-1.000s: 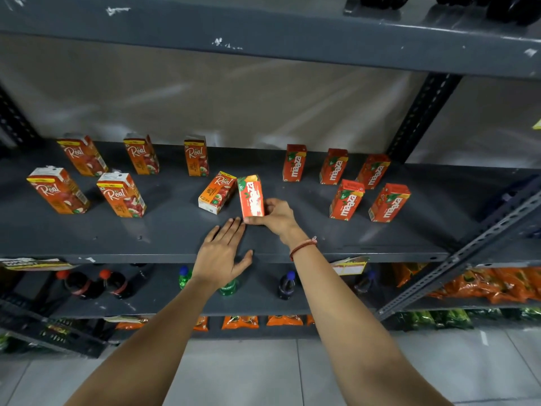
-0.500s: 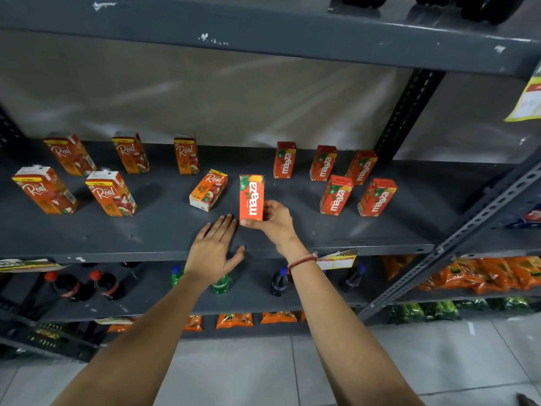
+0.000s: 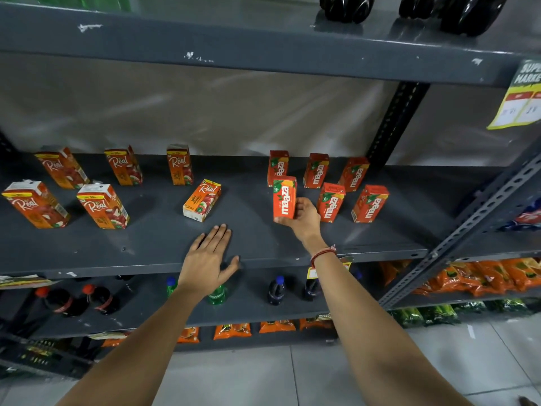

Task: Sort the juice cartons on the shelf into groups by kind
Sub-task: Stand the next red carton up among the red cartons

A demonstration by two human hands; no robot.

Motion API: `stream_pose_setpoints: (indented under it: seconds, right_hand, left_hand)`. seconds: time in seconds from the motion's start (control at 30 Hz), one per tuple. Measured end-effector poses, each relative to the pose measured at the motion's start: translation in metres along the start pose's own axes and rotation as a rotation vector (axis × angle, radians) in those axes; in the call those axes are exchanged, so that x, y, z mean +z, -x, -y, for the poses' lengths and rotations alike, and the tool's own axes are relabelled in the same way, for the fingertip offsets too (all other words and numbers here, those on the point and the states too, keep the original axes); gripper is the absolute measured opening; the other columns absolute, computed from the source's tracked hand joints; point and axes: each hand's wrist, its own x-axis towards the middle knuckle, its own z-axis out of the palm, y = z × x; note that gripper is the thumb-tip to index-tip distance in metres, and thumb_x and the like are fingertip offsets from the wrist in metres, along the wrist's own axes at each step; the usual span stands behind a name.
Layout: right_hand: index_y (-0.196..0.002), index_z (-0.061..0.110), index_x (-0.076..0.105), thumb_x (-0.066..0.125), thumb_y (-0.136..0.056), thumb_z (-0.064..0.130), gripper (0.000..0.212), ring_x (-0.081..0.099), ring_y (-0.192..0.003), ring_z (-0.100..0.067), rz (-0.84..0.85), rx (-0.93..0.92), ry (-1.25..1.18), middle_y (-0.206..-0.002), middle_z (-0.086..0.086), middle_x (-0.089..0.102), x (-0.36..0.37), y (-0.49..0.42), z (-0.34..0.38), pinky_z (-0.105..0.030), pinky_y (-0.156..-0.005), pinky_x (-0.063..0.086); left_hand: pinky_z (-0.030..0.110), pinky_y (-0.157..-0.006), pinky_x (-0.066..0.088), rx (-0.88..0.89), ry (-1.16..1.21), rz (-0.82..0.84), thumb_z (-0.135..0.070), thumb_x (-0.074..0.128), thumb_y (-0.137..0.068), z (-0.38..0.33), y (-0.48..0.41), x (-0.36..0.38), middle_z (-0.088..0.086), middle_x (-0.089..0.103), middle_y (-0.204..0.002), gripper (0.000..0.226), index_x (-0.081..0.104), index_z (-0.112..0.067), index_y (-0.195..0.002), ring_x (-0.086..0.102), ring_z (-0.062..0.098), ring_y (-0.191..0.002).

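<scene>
Partly, the right hand (image 3: 304, 215) covers the red Maaza carton (image 3: 284, 198), pinching it upright on the shelf (image 3: 152, 244) beside five others; the left hand (image 3: 206, 259) lies spread, flat.

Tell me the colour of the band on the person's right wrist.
Red-orange, a thin band around the right wrist; the head view shows it.

Maaza carton (image 3: 284, 198) upright, beside Maaza group (image 3: 330, 183).
</scene>
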Motion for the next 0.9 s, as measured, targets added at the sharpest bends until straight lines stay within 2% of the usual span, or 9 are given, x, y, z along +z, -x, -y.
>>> stream_pose_setpoints:
  seconds: [0.27, 0.47, 0.6, 0.73, 0.8, 0.9]
  right_hand:
    - [-0.119, 0.004, 0.054, 0.079, -0.072, 0.013, 0.055, 0.062, -0.111, -0.029, -0.029, -0.057, 0.159, -0.119, -0.015, 0.066, -0.001, -0.003, -0.009, -0.029, -0.089, 0.045]
    - [-0.127, 0.003, 0.048, 0.074, -0.079, 0.015, 0.056, 0.058, -0.117, -0.031, 0.024, -0.035, 0.214, -0.125, -0.016, 0.062, 0.0, -0.005, -0.007, -0.038, -0.1, 0.044]
    - [-0.126, 0.004, 0.049, 0.073, -0.079, 0.014, 0.053, 0.058, -0.117, -0.03, 0.005, -0.026, 0.217, -0.124, -0.015, 0.063, 0.001, 0.0, -0.006, -0.038, -0.101, 0.044]
    - [-0.121, 0.0, 0.052, 0.076, -0.075, 0.006, 0.052, 0.058, -0.116, -0.028, -0.167, -0.052, 0.139, -0.121, -0.016, 0.063, 0.007, 0.019, -0.009, -0.026, -0.096, 0.043]
    - [-0.124, -0.003, 0.051, 0.073, -0.077, 0.004, 0.053, 0.053, -0.12, -0.031, -0.305, -0.067, 0.132, -0.124, -0.018, 0.059, 0.015, 0.035, -0.012, -0.033, -0.102, 0.04]
    - [-0.113, -0.002, 0.057, 0.069, -0.08, 0.002, 0.035, 0.055, -0.108, -0.034, -0.473, -0.131, 0.071, -0.111, -0.019, 0.061, 0.035, 0.056, -0.01, -0.038, -0.095, 0.043]
  left_hand:
    - [0.04, -0.114, 0.022, -0.008, 0.022, -0.007, -0.054, 0.02, -0.085, -0.001, 0.001, 0.0, 0.008, 0.035, -0.149, 0.074, 0.034, -0.008, -0.14, 0.029, 0.021, -0.139]
    - [0.04, -0.114, 0.021, -0.01, 0.029, -0.007, -0.056, 0.018, -0.085, -0.001, -0.001, 0.001, 0.008, 0.034, -0.15, 0.075, 0.033, -0.008, -0.141, 0.027, 0.02, -0.139]
    - [0.04, -0.114, 0.021, -0.01, 0.033, -0.004, -0.055, 0.019, -0.085, 0.0, 0.0, 0.0, 0.008, 0.034, -0.149, 0.075, 0.033, -0.008, -0.141, 0.028, 0.021, -0.139]
    - [0.041, -0.113, 0.024, -0.006, 0.022, -0.012, -0.054, 0.021, -0.086, -0.001, 0.001, 0.0, 0.009, 0.037, -0.148, 0.072, 0.036, -0.007, -0.139, 0.032, 0.021, -0.137]
    - [0.041, -0.113, 0.025, -0.008, 0.02, -0.012, -0.054, 0.022, -0.087, -0.001, 0.001, -0.001, 0.01, 0.039, -0.147, 0.072, 0.037, -0.007, -0.139, 0.033, 0.022, -0.137]
    - [0.039, -0.114, 0.022, -0.002, 0.021, 0.002, -0.054, 0.023, -0.088, 0.001, 0.001, -0.002, 0.009, 0.035, -0.149, 0.071, 0.034, -0.008, -0.14, 0.029, 0.02, -0.139]
